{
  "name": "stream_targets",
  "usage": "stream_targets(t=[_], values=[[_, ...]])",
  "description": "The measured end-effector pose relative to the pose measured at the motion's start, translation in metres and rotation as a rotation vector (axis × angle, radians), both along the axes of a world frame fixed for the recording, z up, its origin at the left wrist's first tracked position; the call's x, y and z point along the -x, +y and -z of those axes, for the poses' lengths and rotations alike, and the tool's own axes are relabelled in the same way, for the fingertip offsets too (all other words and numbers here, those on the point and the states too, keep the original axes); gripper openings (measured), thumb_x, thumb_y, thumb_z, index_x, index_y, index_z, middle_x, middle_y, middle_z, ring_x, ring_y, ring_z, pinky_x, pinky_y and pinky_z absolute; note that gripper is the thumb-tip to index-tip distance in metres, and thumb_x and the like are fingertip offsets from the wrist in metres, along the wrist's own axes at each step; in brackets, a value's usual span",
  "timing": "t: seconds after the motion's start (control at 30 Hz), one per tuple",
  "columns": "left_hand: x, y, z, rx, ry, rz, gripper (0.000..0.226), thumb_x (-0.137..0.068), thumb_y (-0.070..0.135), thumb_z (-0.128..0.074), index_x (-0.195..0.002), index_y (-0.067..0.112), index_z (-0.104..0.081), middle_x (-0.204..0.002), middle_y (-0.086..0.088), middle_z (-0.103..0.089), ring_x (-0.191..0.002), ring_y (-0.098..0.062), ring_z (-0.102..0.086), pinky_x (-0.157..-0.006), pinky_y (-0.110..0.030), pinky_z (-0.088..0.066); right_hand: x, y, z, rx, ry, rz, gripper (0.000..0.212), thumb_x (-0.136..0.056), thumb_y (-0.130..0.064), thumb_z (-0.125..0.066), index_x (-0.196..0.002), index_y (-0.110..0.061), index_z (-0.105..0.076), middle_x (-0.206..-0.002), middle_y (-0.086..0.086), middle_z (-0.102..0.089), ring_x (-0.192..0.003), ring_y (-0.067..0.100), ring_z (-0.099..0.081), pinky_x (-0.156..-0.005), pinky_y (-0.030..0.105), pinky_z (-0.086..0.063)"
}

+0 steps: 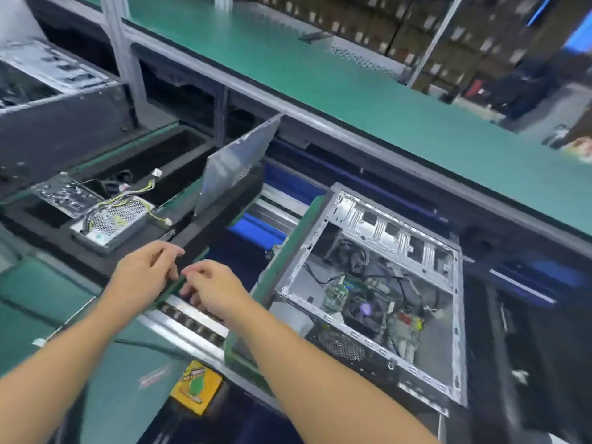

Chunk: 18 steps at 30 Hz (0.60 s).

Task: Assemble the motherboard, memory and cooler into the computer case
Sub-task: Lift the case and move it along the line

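Computer case (368,283) open, left hand (144,274) and right hand (213,290) fingers (171,270) gripping green tray (160,301) edge, yellow label (196,390) illegible

**Two bare arms in view**

We see only our own arms: the left hand (144,270) and right hand (214,290) are bare, and so are both forearms (320,379) as far as the view reaches. Our fingers (166,248) look slender, their finer detail blurred.

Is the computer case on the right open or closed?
Open. No side panel covers the computer case; the cooler fan and cables inside it are visible from above.
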<state>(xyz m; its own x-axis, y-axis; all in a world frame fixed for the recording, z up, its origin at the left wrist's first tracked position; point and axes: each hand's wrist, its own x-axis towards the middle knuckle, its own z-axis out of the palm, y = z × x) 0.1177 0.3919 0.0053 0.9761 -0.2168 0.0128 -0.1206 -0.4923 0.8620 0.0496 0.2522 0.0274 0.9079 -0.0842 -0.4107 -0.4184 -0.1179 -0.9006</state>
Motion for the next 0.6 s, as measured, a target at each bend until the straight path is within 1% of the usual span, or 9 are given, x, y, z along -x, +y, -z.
stream_targets(t=[0.07,0.1,0.2,0.3,0.37,0.43,0.5,0.57,0.6], values=[[0.001,-0.028,-0.01,0.034,-0.029,0.067,0.016,-0.094,0.031,-0.053,-0.089,0.035,-0.067,-0.065,0.006,-0.067,-0.052,-0.007,-0.058,-0.057,-0.025,-0.047,0.005,-0.016,-0.012,0.047,-0.025,0.041,0.013,-0.098,-0.019,-0.049,-0.103,-0.023,-0.061,-0.074,-0.003,-0.065,-0.046,0.003,-0.054,-0.045,0.02,-0.045],[0.001,-0.04,-0.014,0.062,-0.033,0.095,0.017,-0.095,0.029,-0.053,-0.089,0.036,-0.067,-0.065,0.005,-0.066,-0.051,-0.008,-0.058,-0.056,-0.025,-0.048,0.008,-0.025,-0.018,0.068,-0.037,0.062,0.013,-0.099,-0.02,-0.048,-0.103,-0.022,-0.06,-0.075,-0.001,-0.066,-0.051,0.008,-0.055,-0.05,0.024,-0.047],[0.007,-0.073,-0.028,0.123,-0.046,0.152,0.019,-0.096,0.022,-0.054,-0.089,0.033,-0.068,-0.065,0.002,-0.066,-0.054,-0.01,-0.058,-0.059,-0.029,-0.05,0.019,-0.053,-0.032,0.132,-0.069,0.097,0.013,-0.1,-0.023,-0.047,-0.105,-0.021,-0.059,-0.086,0.01,-0.071,-0.062,0.017,-0.057,-0.057,0.032,-0.047],[0.021,-0.103,-0.039,0.08,-0.067,0.191,0.022,-0.093,0.017,-0.054,-0.088,0.035,-0.067,-0.067,0.008,-0.067,-0.058,-0.005,-0.06,-0.06,-0.021,-0.047,0.035,-0.086,-0.045,0.184,-0.097,0.095,0.012,-0.1,-0.02,-0.047,-0.105,-0.021,-0.058,-0.08,-0.001,-0.069,-0.057,0.012,-0.056,-0.051,0.024,-0.046],[0.033,-0.126,-0.045,0.04,-0.049,0.215,0.02,-0.092,0.018,-0.056,-0.088,0.034,-0.067,-0.072,0.011,-0.07,-0.065,-0.005,-0.063,-0.064,-0.026,-0.048,0.049,-0.111,-0.055,0.21,-0.111,0.106,0.013,-0.098,-0.02,-0.048,-0.105,-0.02,-0.059,-0.073,-0.006,-0.067,-0.054,0.007,-0.056,-0.05,0.021,-0.045],[0.045,-0.151,-0.049,-0.034,-0.039,0.254,0.016,-0.09,0.02,-0.058,-0.091,0.034,-0.067,-0.079,0.012,-0.071,-0.071,-0.003,-0.064,-0.07,-0.026,-0.049,0.064,-0.14,-0.062,0.282,-0.118,0.112,0.014,-0.097,-0.02,-0.049,-0.104,-0.021,-0.061,-0.069,-0.008,-0.069,-0.053,0.002,-0.058,-0.054,0.024,-0.047],[0.055,-0.177,-0.049,-0.142,-0.016,0.316,0.017,-0.089,0.02,-0.061,-0.102,0.029,-0.067,-0.092,0.01,-0.069,-0.076,-0.004,-0.063,-0.072,-0.025,-0.048,0.08,-0.173,-0.068,0.412,-0.071,0.099,0.015,-0.097,-0.024,-0.048,-0.105,-0.025,-0.062,-0.077,-0.006,-0.072,-0.067,0.007,-0.065,-0.064,0.033,-0.054],[0.061,-0.202,-0.045,-0.285,0.03,0.365,0.036,-0.088,0.022,-0.063,-0.123,0.018,-0.061,-0.116,-0.005,-0.062,-0.096,-0.018,-0.062,-0.087,-0.034,-0.049,0.099,-0.21,-0.071,0.664,0.021,0.076,0.02,-0.097,-0.029,-0.047,-0.112,-0.027,-0.061,-0.102,0.0,-0.073,-0.092,0.021,-0.068,-0.08,0.039,-0.056],[0.063,-0.213,-0.043,-0.411,0.027,0.367,0.047,-0.087,0.026,-0.064,-0.132,0.017,-0.054,-0.127,-0.008,-0.054,-0.109,-0.024,-0.057,-0.095,-0.037,-0.046,0.109,-0.229,-0.07,0.828,0.066,0.09,0.024,-0.097,-0.03,-0.048,-0.117,-0.025,-0.061,-0.115,0.003,-0.07,-0.105,0.026,-0.064,-0.088,0.04,-0.054]])
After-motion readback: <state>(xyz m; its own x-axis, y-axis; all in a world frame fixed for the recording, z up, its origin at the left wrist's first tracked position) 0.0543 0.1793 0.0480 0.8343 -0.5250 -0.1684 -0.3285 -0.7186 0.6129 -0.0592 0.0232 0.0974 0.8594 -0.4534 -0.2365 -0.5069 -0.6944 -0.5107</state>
